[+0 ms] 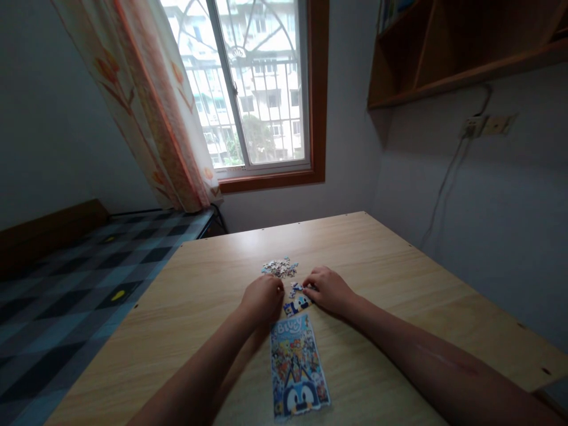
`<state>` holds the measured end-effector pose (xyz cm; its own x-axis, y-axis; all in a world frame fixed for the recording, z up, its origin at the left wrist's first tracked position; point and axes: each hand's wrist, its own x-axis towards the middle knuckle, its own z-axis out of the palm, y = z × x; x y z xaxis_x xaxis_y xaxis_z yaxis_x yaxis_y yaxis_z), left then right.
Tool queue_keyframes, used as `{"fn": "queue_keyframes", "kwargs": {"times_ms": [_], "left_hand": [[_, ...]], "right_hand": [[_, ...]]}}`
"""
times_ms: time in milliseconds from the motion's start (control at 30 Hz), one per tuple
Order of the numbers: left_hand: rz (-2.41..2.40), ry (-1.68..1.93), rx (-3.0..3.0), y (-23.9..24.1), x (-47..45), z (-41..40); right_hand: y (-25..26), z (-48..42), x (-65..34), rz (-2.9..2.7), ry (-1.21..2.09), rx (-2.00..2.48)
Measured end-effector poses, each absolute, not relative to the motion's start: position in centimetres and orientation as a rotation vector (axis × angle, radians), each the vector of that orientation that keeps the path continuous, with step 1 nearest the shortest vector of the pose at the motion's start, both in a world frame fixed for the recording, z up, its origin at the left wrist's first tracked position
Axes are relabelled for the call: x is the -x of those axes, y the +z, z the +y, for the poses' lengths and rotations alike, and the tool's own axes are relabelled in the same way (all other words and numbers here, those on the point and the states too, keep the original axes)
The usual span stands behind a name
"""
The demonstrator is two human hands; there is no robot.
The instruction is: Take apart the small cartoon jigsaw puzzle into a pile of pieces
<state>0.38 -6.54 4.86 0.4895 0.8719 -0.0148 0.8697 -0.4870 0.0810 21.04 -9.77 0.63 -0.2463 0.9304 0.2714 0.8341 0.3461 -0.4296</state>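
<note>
- On the wooden table, the left hand and the right hand are resting apart, one on each side of the loose bits.
- The right hand is bending its fingers over the right side of these bits; I cannot tell if it is pinching one. The left hand is curling its fingers in, and I cannot tell if it is hiding a bit.
- Between the hands, the joined part is lying just past the far edge of the picture sheet. The heap is sitting on the far side.
- If the right hand is pushing too hard, it could be breaking the joined part. If a wrist is bumping the heap, bits could be scattering.
- The joined part is showing blue, white and black, like a cartoon face. The heap is looking mostly pale, with blue specks.
</note>
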Motion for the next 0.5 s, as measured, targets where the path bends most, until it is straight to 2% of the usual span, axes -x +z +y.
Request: {"fn": "queue_keyframes", "kwargs": {"times_ms": [500], "left_hand": [[1.637,0.0,-2.672,4.7,0.0,-6.5]], "right_hand": [[1.4,-9.4,-22.2,-2.046,0.27,1.592]]}}
